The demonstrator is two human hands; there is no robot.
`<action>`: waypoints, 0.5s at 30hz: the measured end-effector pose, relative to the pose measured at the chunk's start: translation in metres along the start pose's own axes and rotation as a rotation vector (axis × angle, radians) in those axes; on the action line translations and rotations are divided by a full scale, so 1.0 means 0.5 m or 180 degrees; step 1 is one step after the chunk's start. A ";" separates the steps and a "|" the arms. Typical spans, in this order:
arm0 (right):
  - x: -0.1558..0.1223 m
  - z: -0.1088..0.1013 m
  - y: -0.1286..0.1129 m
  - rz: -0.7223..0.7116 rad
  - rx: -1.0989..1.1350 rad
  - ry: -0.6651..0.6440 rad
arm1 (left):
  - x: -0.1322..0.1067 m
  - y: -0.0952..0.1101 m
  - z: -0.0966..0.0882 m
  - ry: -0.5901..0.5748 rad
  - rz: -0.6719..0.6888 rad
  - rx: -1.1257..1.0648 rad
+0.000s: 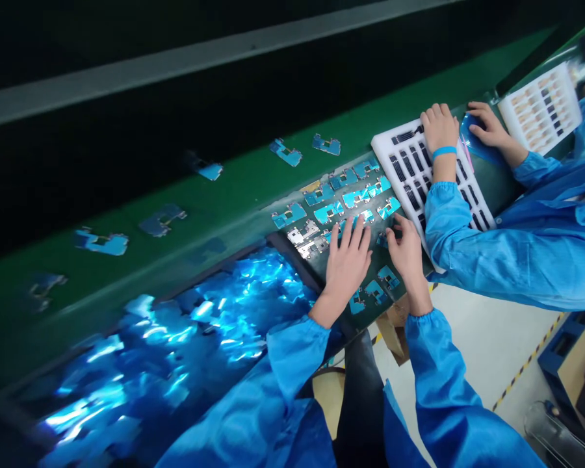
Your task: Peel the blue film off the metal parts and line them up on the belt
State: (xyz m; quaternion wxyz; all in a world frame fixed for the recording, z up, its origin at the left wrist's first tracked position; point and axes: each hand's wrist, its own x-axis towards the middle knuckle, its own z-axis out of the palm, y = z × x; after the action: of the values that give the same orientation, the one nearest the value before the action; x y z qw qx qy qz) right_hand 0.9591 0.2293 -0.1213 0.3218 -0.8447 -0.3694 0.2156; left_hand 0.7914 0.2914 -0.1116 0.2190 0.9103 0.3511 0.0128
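Note:
My left hand [347, 260] lies flat with fingers spread on the dark green work mat [322, 273], over small blue-filmed metal parts [329, 212]. Two bare silver parts [303, 235] sit just left of its fingertips. My right hand [405, 250] rests beside it with fingers curled down onto a small part; what is under them is hidden. More blue parts [376, 290] lie between my wrists. Both my sleeves are blue.
A green conveyor belt [185, 195] carries scattered blue parts [285, 152] past the mat. A bin of shiny blue film scraps [185, 344] sits at my left. A co-worker in blue at the right has both hands [439, 127] on a white slotted tray [405, 162]; another tray [541, 107] lies beyond.

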 end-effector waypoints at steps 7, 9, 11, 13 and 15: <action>-0.050 -0.055 0.041 -0.0817 -0.1423 -0.0704 | -0.117 0.000 -0.047 -0.0275 -0.1029 0.0490; -0.040 -0.055 0.041 -0.1037 -0.1539 -0.0881 | -0.122 0.002 -0.039 -0.0363 -0.1021 0.0487; -0.025 -0.051 0.035 -0.1302 -0.1640 -0.1072 | -0.117 0.004 -0.028 -0.0369 -0.0971 0.0420; -0.010 -0.045 0.027 -0.1549 -0.1738 -0.1252 | -0.107 0.003 -0.021 -0.0332 -0.0943 0.0359; 0.001 -0.038 0.020 -0.1750 -0.1786 -0.1389 | -0.097 -0.001 -0.020 -0.0309 -0.0966 0.0331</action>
State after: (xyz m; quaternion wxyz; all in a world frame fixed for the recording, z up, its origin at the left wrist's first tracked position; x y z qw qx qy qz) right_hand 0.9758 0.2169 -0.1151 0.0403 -0.7045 -0.6836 0.1867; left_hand 0.7530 0.2643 -0.0964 0.1877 0.8564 0.4738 -0.0827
